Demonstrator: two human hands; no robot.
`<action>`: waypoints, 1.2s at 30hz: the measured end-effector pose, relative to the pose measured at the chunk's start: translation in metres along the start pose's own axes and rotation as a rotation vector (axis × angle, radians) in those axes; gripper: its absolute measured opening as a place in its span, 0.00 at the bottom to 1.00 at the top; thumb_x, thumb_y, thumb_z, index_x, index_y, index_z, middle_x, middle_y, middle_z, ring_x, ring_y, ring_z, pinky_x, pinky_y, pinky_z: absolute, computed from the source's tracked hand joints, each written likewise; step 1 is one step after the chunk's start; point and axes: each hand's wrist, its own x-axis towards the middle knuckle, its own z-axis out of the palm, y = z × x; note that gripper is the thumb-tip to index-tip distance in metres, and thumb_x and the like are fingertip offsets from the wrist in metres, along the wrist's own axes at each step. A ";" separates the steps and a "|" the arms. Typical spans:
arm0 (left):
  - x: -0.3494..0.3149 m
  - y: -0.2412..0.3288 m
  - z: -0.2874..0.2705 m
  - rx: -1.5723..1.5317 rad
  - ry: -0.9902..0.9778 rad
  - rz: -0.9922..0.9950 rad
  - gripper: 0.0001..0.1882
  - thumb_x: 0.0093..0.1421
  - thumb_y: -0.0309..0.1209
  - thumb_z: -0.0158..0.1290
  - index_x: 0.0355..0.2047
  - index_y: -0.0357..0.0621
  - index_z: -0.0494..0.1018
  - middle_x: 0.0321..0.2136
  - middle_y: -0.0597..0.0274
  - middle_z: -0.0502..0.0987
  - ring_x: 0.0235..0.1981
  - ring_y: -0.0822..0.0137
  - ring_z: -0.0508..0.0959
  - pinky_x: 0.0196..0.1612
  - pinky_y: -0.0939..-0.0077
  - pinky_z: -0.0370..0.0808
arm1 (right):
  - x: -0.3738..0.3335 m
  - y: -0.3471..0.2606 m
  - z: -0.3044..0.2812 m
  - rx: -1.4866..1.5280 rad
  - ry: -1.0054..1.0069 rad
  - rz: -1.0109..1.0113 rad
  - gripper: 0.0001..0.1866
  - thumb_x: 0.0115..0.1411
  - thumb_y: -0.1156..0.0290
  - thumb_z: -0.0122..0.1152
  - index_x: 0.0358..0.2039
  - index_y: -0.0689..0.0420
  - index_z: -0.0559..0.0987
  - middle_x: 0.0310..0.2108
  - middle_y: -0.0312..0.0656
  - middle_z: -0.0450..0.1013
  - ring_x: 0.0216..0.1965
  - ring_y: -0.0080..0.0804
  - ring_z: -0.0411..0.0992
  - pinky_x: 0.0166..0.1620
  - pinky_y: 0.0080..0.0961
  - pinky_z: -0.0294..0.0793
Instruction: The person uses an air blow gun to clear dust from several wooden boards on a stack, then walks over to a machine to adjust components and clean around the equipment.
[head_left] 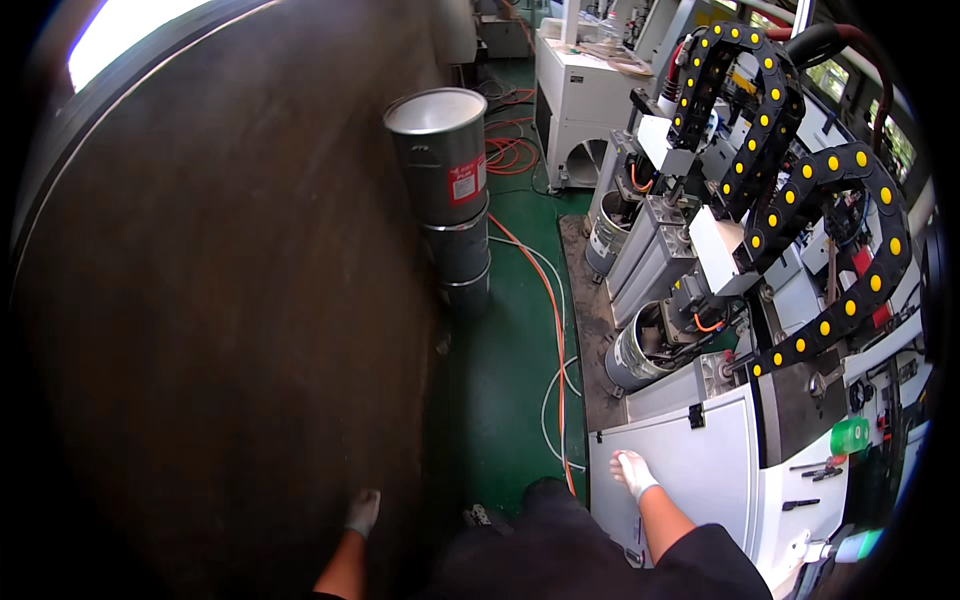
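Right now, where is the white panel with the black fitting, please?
In the head view, the white panel is at lower right, partly behind the right hand, right of the orange hose and below the nearer grey pail.

1. The right hand [632, 472] wore a thin, whitish glove [642, 487] reaching the wrist.
2. The left hand [363, 510] had a similar pale covering, its details blurred.
3. The black sleeve [715, 560] was short; the clothing [560, 555] looked plain black.
4. One shoe [479, 515] showed a black-and-white pattern.

A fisheye camera looked down from the head.
It faced ahead past the nearby left hand [364, 511] and right hand [633, 472], over the green floor [505, 385].
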 end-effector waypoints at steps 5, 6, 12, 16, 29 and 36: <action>0.155 0.342 -0.096 -0.283 0.041 0.616 0.17 0.66 0.36 0.49 0.49 0.36 0.73 0.45 0.51 0.78 0.48 0.62 0.77 0.54 0.70 0.70 | 0.050 0.000 0.023 0.399 -0.041 0.013 0.07 0.65 0.64 0.51 0.39 0.51 0.74 0.30 0.38 0.75 0.26 0.28 0.73 0.27 0.24 0.71; 0.162 0.406 -0.104 -0.283 0.066 0.660 0.17 0.66 0.35 0.49 0.48 0.34 0.73 0.45 0.51 0.78 0.48 0.62 0.77 0.54 0.72 0.70 | 0.084 0.007 0.019 0.518 -0.104 0.062 0.06 0.65 0.65 0.51 0.38 0.51 0.74 0.29 0.37 0.74 0.26 0.28 0.73 0.27 0.24 0.71; 0.227 0.587 0.000 -0.404 -0.250 0.654 0.17 0.65 0.37 0.50 0.46 0.36 0.75 0.41 0.53 0.79 0.44 0.62 0.77 0.52 0.70 0.72 | 0.214 -0.102 0.070 0.258 0.088 0.020 0.05 0.64 0.68 0.51 0.36 0.51 0.76 0.25 0.33 0.73 0.20 0.21 0.68 0.20 0.22 0.66; 0.225 0.675 0.070 0.101 -0.746 0.799 0.23 0.65 0.44 0.48 0.50 0.37 0.74 0.48 0.45 0.77 0.53 0.51 0.75 0.57 0.64 0.69 | 0.321 -0.228 0.072 -0.012 0.210 -0.373 0.08 0.64 0.71 0.52 0.40 0.56 0.78 0.30 0.34 0.74 0.27 0.21 0.70 0.29 0.18 0.70; 0.412 1.097 0.102 0.615 -0.527 0.743 0.21 0.57 0.45 0.45 0.40 0.46 0.80 0.43 0.48 0.80 0.46 0.52 0.80 0.48 0.57 0.76 | 0.331 -0.549 0.115 0.377 0.100 -0.170 0.17 0.64 0.65 0.56 0.49 0.61 0.75 0.37 0.40 0.76 0.35 0.25 0.74 0.35 0.16 0.72; 0.446 1.248 0.125 0.548 -0.685 1.259 0.22 0.63 0.48 0.45 0.40 0.40 0.74 0.38 0.43 0.78 0.44 0.44 0.77 0.48 0.52 0.73 | 0.432 -0.652 0.099 0.502 0.147 -0.300 0.06 0.65 0.72 0.48 0.31 0.53 0.73 0.23 0.27 0.62 0.22 0.14 0.59 0.24 0.12 0.56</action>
